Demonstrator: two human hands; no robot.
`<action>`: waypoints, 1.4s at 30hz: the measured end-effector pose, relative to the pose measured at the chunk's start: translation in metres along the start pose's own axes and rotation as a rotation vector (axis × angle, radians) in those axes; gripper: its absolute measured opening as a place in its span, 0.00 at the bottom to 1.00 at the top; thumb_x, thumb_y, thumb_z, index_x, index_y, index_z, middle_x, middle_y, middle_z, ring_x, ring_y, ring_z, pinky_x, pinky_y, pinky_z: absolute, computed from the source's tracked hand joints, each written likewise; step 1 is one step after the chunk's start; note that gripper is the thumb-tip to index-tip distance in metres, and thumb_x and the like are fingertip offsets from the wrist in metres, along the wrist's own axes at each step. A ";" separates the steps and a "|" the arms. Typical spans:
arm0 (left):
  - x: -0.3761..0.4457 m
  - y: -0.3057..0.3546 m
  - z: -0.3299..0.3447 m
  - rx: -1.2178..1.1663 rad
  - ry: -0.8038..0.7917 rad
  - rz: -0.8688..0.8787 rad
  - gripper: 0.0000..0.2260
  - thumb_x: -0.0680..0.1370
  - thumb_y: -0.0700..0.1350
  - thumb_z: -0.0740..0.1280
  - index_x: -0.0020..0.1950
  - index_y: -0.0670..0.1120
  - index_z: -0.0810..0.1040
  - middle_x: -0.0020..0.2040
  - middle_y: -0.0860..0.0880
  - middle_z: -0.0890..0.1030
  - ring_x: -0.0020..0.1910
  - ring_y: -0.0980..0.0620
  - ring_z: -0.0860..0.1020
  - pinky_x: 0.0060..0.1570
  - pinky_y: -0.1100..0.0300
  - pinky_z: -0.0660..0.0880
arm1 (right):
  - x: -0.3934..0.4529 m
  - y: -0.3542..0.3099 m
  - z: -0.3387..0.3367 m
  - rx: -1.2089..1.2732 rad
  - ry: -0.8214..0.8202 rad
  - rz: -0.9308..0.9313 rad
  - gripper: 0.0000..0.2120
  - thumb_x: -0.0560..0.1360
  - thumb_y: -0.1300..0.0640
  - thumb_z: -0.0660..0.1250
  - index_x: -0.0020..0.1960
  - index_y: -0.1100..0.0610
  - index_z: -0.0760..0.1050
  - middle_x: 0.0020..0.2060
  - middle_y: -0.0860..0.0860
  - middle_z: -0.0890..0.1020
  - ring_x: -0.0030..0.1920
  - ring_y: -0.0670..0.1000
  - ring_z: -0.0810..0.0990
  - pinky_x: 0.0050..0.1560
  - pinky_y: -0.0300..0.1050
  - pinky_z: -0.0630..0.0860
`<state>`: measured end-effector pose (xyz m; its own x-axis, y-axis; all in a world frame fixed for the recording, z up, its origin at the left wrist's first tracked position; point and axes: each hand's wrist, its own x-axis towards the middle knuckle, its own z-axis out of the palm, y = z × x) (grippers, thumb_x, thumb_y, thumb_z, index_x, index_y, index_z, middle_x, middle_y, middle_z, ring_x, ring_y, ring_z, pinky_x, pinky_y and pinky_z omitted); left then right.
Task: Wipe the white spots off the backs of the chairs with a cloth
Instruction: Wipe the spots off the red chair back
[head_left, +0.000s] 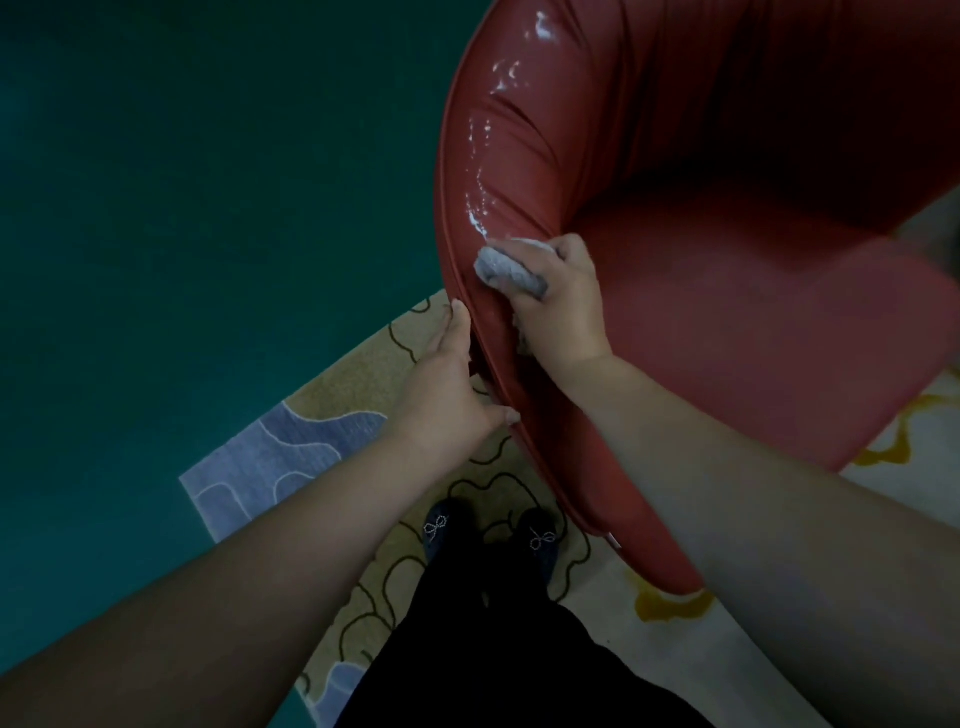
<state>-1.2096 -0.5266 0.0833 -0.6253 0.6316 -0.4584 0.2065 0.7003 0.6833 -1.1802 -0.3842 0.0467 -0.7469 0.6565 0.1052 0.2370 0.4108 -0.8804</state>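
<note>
My right hand (558, 296) covers most of the grey cloth (506, 270) I grip, so only 1 bunched end and a scrap below my palm show, and my fingertips are hidden behind it. The fingers of my left hand (452, 384) curl out of sight behind the rim of the red chair (753, 322), whose back runs off the top and right edges. My 2 dark shoes (441, 530) are partly hidden by my black trousers (509, 649).
</note>
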 end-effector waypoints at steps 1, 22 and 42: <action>-0.002 0.000 -0.001 -0.019 0.011 -0.003 0.56 0.65 0.44 0.80 0.79 0.52 0.42 0.77 0.52 0.59 0.68 0.52 0.70 0.64 0.53 0.72 | -0.007 0.004 -0.003 0.008 -0.002 -0.021 0.17 0.71 0.61 0.73 0.59 0.49 0.80 0.48 0.50 0.70 0.52 0.53 0.74 0.58 0.49 0.74; 0.039 -0.008 -0.018 -0.308 0.050 -0.002 0.50 0.70 0.42 0.75 0.78 0.53 0.41 0.63 0.68 0.69 0.62 0.59 0.75 0.66 0.52 0.70 | 0.022 0.002 -0.004 -0.037 -0.101 -0.128 0.18 0.71 0.64 0.72 0.58 0.50 0.81 0.48 0.53 0.70 0.53 0.56 0.72 0.48 0.55 0.78; 0.112 -0.008 -0.085 -0.185 -0.177 0.134 0.57 0.65 0.53 0.77 0.77 0.56 0.37 0.73 0.64 0.57 0.71 0.59 0.65 0.70 0.56 0.66 | 0.013 -0.010 0.005 -0.088 -0.062 -0.038 0.23 0.72 0.67 0.71 0.59 0.44 0.79 0.50 0.50 0.68 0.49 0.58 0.74 0.42 0.50 0.79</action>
<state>-1.3454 -0.4896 0.0748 -0.4571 0.7738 -0.4385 0.1273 0.5448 0.8288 -1.1955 -0.3830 0.0548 -0.7927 0.6002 0.1064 0.2593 0.4901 -0.8322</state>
